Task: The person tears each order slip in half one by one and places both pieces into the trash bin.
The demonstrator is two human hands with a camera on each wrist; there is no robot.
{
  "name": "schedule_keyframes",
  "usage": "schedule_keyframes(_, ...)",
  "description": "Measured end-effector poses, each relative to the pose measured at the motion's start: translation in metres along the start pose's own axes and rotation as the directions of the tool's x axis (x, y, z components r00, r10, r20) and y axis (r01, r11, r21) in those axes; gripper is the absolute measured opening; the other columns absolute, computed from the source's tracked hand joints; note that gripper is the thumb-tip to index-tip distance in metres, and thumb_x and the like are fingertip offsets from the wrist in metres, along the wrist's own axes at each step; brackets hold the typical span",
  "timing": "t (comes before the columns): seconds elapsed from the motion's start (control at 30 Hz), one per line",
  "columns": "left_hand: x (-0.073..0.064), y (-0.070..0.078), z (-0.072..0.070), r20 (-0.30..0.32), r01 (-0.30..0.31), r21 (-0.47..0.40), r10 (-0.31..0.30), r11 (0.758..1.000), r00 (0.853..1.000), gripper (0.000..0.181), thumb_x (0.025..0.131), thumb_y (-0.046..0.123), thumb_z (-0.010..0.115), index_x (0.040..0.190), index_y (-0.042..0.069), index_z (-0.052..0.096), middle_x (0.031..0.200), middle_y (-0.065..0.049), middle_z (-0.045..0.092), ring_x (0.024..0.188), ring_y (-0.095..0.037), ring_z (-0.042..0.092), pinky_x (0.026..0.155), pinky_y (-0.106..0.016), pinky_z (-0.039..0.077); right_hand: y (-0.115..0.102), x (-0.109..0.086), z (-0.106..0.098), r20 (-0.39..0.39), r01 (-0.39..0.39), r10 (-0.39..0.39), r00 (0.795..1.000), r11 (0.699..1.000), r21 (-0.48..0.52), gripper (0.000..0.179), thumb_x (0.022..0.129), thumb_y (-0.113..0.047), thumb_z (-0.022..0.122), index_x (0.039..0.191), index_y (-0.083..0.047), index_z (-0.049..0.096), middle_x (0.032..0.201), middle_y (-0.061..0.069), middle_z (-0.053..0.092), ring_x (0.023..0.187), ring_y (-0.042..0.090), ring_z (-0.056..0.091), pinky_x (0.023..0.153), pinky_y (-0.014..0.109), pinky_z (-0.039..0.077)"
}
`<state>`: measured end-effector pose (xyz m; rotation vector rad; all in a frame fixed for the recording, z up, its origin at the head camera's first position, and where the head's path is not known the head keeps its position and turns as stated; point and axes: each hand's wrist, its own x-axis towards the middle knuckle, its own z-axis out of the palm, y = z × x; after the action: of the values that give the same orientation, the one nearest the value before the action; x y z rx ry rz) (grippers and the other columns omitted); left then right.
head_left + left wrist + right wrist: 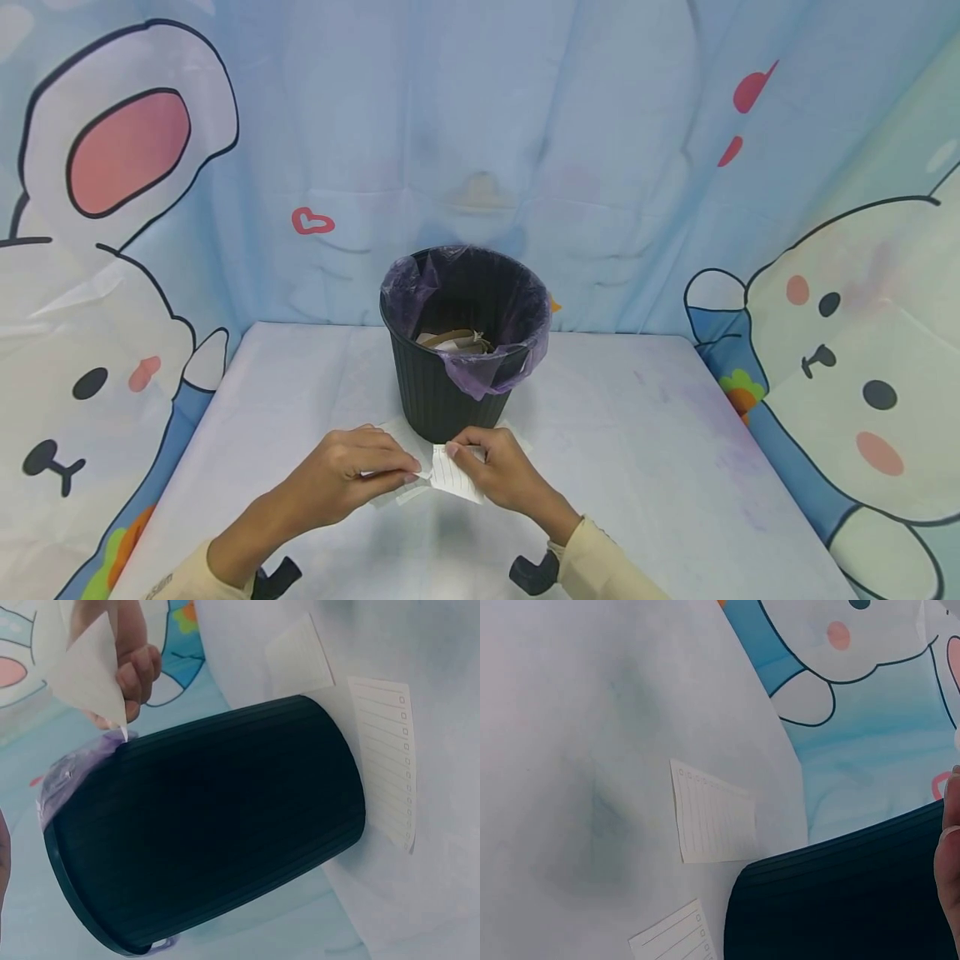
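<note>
From afar I see left hand (358,468) and right hand (504,472) pinching paper (454,480) between fingertips; probably light, flimsy, best held by edges

Bin contents (457,340): partly hidden by the front wall of the bin (442,396); what they are cannot be told.
Held paper (453,479): edges covered by the left hand (356,471) and right hand (501,471); its marks are too small to read.
Loose slips (405,433): partly behind both hands in the head view; one cut by the lower edge of the right-wrist frame.
Sleeve lettering (159,587): lower left of the head frame, too small to read.
Fingers (950,862): cut off at the right-wrist frame's right edge; which hand, unclear.
Curtain rabbit (82,350): cut by the head frame's left edge.
</note>
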<state>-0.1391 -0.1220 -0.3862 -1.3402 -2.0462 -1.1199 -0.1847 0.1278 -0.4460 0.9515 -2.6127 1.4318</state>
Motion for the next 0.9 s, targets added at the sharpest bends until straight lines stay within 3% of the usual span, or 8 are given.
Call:
schedule_keyframes(0.23,-0.0002,-0.0006,0.0006,-0.006,-0.015,0.000,0.015,1.000,1.000,0.021,0.077,-0.004,0.081,0.095,0.006,0.079,0.088,0.001,0.076,0.076,-0.005,0.066,0.079,-0.017,0.052,0.0032,0.0000,-0.0001,-0.013,0.023,-0.023,1.000,1.000,-0.003,0.012,0.096,-0.006,0.065,0.087,-0.005,0.074,0.083,0.005,0.074,0.068,0.003,0.057,0.060,0.020,0.052)
schedule_keyframes(0.63,-0.0021,-0.0021,0.0011,-0.010,-0.017,-0.006,0.017,1.000,1.000,0.010,0.085,0.006,0.078,0.095,0.007,0.079,0.087,0.001,0.076,0.074,-0.003,0.065,0.075,-0.015,0.051,0.0036,-0.0005,0.0005,-0.012,0.006,-0.006,1.000,1.000,-0.013,0.013,0.096,-0.007,0.065,0.087,-0.005,0.073,0.083,0.005,0.074,0.068,0.003,0.057,0.058,0.019,0.051)
schedule_keyframes(0.9,-0.0034,0.0004,0.0006,-0.003,0.002,0.002,-0.002,1.000,1.000,0.020,0.078,-0.001,0.081,0.096,0.008,0.079,0.088,0.003,0.076,0.075,-0.004,0.065,0.076,-0.014,0.051,0.0027,-0.0006,0.0008,-0.010,0.004,-0.004,1.000,1.000,-0.016,0.011,0.096,-0.007,0.066,0.088,-0.006,0.073,0.083,0.003,0.073,0.068,0.003,0.056,0.058,0.020,0.051)
